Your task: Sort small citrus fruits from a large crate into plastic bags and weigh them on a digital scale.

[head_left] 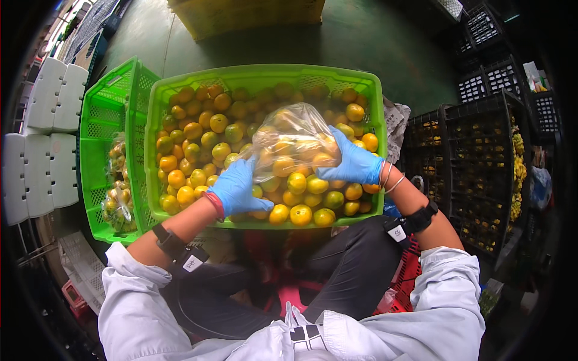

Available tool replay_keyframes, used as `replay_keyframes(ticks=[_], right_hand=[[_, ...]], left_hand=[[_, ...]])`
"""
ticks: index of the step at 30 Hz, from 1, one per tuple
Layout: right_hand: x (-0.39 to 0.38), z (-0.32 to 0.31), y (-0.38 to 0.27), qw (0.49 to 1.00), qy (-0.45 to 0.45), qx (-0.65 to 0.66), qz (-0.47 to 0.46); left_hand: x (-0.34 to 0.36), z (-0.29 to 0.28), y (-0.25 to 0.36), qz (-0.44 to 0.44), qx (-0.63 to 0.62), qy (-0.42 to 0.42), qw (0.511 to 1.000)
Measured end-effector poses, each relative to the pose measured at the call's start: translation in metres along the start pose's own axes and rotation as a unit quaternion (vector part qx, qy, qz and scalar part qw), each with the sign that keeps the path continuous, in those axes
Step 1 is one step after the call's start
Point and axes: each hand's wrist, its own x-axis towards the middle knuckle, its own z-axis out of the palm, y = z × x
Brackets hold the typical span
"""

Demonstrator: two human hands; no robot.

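Note:
A large light-green crate [154, 120] full of yellow-orange and greenish citrus fruit [218, 123] sits before me. A clear plastic bag [286, 123] spans the fruit in its middle; I cannot tell whether the fruit seen through it is inside. My left hand [235, 186], in a blue glove, grips the bag's left edge with its upper fingers, its thumb stretched over the fruit below. My right hand [352, 159], also gloved in blue, holds the bag's right side, some fingertips hidden by the plastic.
Another green crate [96, 168] holds bagged fruit [117, 201] at left, beside white stacked containers [60, 171]. Black crates with fruit [463, 180] are stacked at right. A yellow container [247, 15] stands beyond, on the green floor. A red crate [406, 283] is by my right leg.

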Motion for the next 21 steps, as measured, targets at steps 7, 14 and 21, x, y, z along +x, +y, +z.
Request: replay_keyframes(ticks=[7, 14, 21], right_hand=[[0.023, 0.031, -0.004, 0.944, 0.048, -0.318, 0.076], [0.111, 0.03, -0.031, 0.95, 0.227, -0.192, 0.097], [0.072, -0.007, 0.019, 0.973, 0.116, -0.176, 0.091]], left_hand=[[0.028, 0.03, 0.004, -0.045, -0.125, 0.136, 0.982], [0.119, 0.039, -0.059, -0.163, -0.281, 0.403, 0.856], [0.083, -0.006, -0.063, -0.254, -0.29, 0.003, 0.923]])
